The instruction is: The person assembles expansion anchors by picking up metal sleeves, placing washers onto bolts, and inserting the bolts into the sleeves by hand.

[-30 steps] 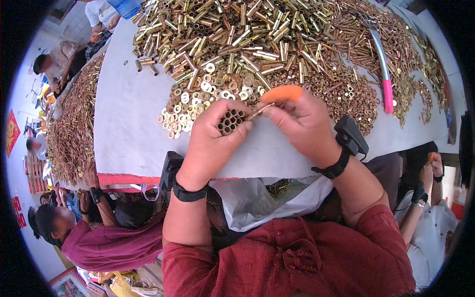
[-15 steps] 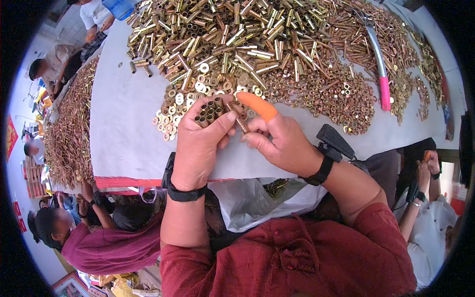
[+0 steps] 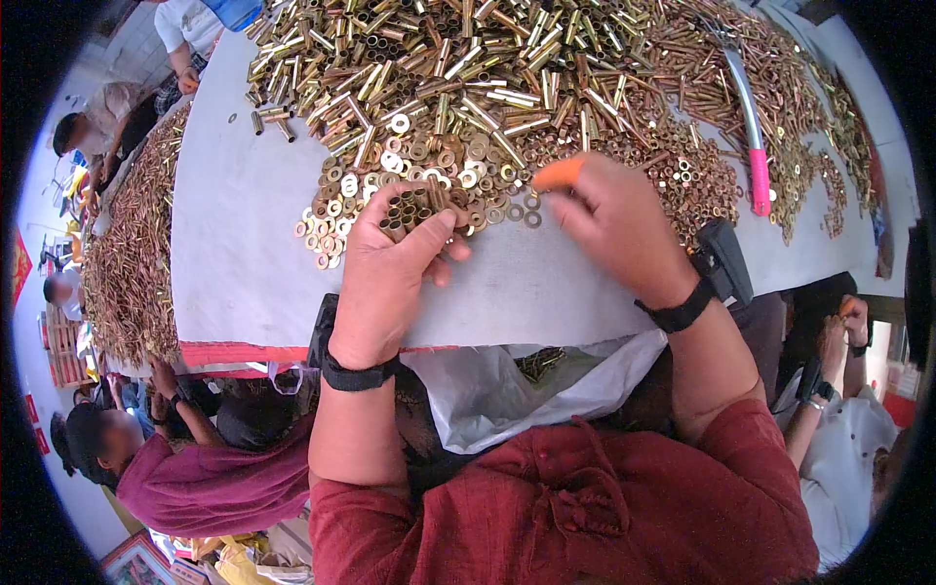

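Observation:
My left hand (image 3: 382, 263) is closed around a bundle of several short metal tubes (image 3: 409, 211), their open ends facing up and left. Its thumb presses across the bundle, and one brownish tube stands at the bundle's right side. To the right, my right hand (image 3: 629, 229) hovers over the edge of the small nuts (image 3: 687, 175). An orange finger cot (image 3: 559, 175) covers its index finger. That finger and the thumb are apart, with nothing visible between them; motion blurs them slightly. Flat washers (image 3: 336, 210) lie behind and beside my left hand.
A large heap of metal sleeves (image 3: 458, 58) covers the far table. A pink-handled tool (image 3: 759, 180) lies at right. A white plastic bag (image 3: 478, 400) hangs below the table edge. Another heap (image 3: 132, 244) lies at left. Other people sit on both sides.
My right hand has let go of the tube it held against the bundle and moved right toward the nuts. The left hand stays closed on the bundle, shifted slightly left.

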Demonstrator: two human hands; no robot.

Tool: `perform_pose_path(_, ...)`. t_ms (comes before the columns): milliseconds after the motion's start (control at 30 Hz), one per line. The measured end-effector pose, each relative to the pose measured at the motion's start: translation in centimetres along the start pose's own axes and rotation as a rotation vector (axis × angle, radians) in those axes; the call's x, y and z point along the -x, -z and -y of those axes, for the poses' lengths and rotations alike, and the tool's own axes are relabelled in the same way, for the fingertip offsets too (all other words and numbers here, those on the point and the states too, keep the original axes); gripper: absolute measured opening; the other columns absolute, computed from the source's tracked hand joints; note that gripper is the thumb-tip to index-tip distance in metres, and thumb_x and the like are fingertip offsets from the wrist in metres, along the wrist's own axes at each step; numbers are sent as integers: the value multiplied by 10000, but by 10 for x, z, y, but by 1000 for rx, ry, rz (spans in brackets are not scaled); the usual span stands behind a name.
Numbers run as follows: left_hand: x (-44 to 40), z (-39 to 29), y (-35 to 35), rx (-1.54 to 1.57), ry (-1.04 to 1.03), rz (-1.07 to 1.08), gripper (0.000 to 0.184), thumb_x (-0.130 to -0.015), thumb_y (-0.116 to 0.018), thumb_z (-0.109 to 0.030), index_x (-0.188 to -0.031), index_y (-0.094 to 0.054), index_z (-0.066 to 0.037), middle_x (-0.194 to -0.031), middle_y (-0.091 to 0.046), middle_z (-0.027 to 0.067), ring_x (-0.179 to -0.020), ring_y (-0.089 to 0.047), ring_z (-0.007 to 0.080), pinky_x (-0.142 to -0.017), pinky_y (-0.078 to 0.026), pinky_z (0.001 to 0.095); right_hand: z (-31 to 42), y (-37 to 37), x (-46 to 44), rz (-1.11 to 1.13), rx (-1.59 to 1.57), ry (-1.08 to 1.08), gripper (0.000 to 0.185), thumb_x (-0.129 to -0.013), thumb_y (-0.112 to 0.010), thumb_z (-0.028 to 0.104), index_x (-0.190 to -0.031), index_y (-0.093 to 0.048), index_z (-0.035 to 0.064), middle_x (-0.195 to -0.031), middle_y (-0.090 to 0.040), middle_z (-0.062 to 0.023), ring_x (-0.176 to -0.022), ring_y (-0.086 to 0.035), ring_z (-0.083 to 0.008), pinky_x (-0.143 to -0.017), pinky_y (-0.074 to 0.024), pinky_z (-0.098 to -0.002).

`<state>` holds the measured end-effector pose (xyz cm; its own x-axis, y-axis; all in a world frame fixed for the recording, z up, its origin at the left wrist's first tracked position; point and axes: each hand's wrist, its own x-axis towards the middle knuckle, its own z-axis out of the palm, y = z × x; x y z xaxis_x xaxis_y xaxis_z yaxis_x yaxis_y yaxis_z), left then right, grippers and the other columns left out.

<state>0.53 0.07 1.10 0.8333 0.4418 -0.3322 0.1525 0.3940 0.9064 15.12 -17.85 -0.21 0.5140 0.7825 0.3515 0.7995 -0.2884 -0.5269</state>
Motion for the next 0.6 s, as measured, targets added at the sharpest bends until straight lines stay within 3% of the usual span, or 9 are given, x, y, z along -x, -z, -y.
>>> perform_pose_path(100, 1, -1, -1, -156, -2, -27, 230, -911, -674, -90, -1109, -576, -26, -838, -658, 38, -651, -611, 82, -530, -459, 207, 17, -2, 12, 146, 145, -5, 173, -845, -664, 172, -978, -638, 65, -866, -608, -121, -828, -633, -309, -700, -513, -402)
perform_pose_path(267, 0, 8, 0, -421, -90, 10, 198, -888, -700, -104, -1045, -601, -35, -797, -620, 10, -661, -581, 76, -574, -470, 235, 12, -9, 15, 117, 204, 0, 147, -854, -655, 165, -963, -637, 69, -844, -592, -118, -799, -628, -320, -695, -512, -415)
perform_pose_path(333, -1, 16, 2, -620, -256, 41, 225, -849, -715, -95, -1021, -593, -18, -766, -619, 52, -675, -603, 149, -613, -486, 301, 9, -12, 15, 102, 228, -12, 142, -856, -656, 160, -962, -643, 66, -846, -603, -122, -807, -631, -325, -698, -512, -414)
perform_pose_path(367, -2, 18, 1, -620, -258, 40, 225, -849, -715, -95, -1021, -593, -18, -766, -619, 52, -675, -603, 149, -613, -486, 301, 5, -13, 14, 42, 80, -34, 138, -860, -655, 155, -963, -652, 63, -860, -621, -126, -819, -636, -332, -699, -513, -409)
perform_pose_path(433, 0, 21, -7, -833, -551, 114, 234, -817, -719, -90, -997, -593, -10, -772, -619, 118, -699, -613, 239, -651, -493, 347, 9, -12, 11, -17, -69, -53, 135, -864, -655, 151, -964, -661, 60, -874, -640, -131, -830, -641, -338, -700, -514, -403)
perform_pose_path(467, 3, 20, -10, -815, -428, 151, 215, -806, -708, -79, -978, -596, -16, -797, -617, 165, -701, -607, 299, -665, -493, 352, 17, -11, 12, -30, -186, -120, 134, -867, -654, 146, -967, -669, 58, -892, -652, -138, -840, -645, -342, -702, -516, -400)
perform_pose_path(533, 1, 21, -12, -789, -417, 168, 218, -809, -712, -83, -983, -598, -15, -796, -619, 153, -698, -607, 277, -665, -493, 347, 25, -13, 13, -43, -303, -189, 134, -869, -653, 140, -971, -677, 56, -911, -664, -146, -850, -649, -345, -705, -517, -397)
perform_pose_path(600, -1, 21, -12, -763, -407, 185, 222, -812, -715, -86, -988, -601, -13, -795, -622, 140, -694, -606, 256, -666, -493, 341, 25, -19, 14, -64, -407, -79, 140, -861, -661, 128, -982, -682, 58, -932, -668, -149, -847, -653, -341, -712, -521, -397)
